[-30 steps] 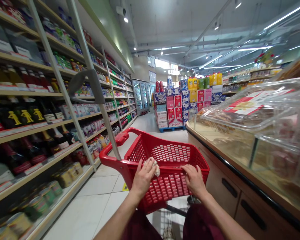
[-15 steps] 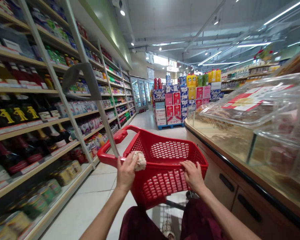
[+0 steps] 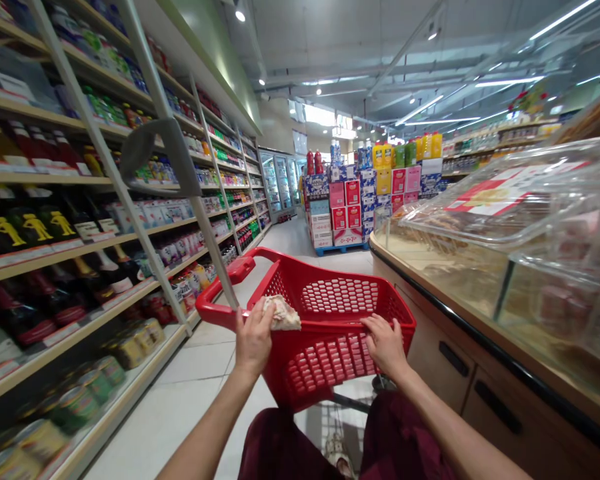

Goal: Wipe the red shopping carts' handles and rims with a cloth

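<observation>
Dark maroon trousers [image 3: 280, 443] at 6 o'clock from view centre, pale shoe [image 3: 337, 448] between the knees. Left hand [image 3: 255, 340] at 7: fingers closed on a crumpled white cloth [image 3: 283, 315], cloth sitting on the near rim of the red cart [image 3: 330, 370]. Right hand [image 3: 386, 343] between 4 and 5: bare, fingers curled over the same rim, narrow grip; fingertip pads hidden. Cart is tilted, basket mouth visible, spanning roughly 4 to 8. Metal pole [image 3: 214, 250] meets its corner near 8, grey handle [image 3: 163, 160] up at 10. Counter [image 3: 433, 333] at 4, clear plastic container [image 3: 500, 200] on it at 3. Bottle shelves [image 3: 60, 250] at 9. Stacked cartons [image 3: 347, 215] at 2, farther off. Glass-door coolers [image 3: 279, 175] at 11, farthest.
</observation>
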The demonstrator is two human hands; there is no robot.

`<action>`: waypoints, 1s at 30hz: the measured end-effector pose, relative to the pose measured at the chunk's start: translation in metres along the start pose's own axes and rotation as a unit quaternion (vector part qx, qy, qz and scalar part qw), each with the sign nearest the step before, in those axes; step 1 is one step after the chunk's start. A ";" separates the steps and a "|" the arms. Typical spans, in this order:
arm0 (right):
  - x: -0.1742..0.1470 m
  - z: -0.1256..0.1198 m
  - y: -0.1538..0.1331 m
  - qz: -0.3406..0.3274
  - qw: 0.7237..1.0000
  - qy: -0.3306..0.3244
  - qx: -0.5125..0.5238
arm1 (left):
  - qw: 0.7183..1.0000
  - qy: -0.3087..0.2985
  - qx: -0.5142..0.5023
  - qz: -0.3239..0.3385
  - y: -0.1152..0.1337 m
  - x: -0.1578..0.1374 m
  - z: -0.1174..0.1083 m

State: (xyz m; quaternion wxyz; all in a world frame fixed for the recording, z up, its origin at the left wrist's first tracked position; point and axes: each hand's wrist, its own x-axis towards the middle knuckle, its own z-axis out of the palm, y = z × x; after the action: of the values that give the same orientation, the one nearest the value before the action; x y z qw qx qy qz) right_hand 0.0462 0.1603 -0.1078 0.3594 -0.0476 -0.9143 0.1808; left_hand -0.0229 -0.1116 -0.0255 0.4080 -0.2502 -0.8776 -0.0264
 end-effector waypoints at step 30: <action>0.004 0.010 0.004 -0.034 0.997 0.056 -0.033 | 0.991 -0.119 -0.023 0.063 0.026 -0.004 0.005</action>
State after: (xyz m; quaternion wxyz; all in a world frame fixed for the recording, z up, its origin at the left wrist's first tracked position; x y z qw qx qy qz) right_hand 0.0365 0.1616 -0.1130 0.4141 -0.0384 -0.8992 0.1355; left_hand -0.0122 -0.0890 -0.0357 0.2952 -0.3161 -0.9016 0.0092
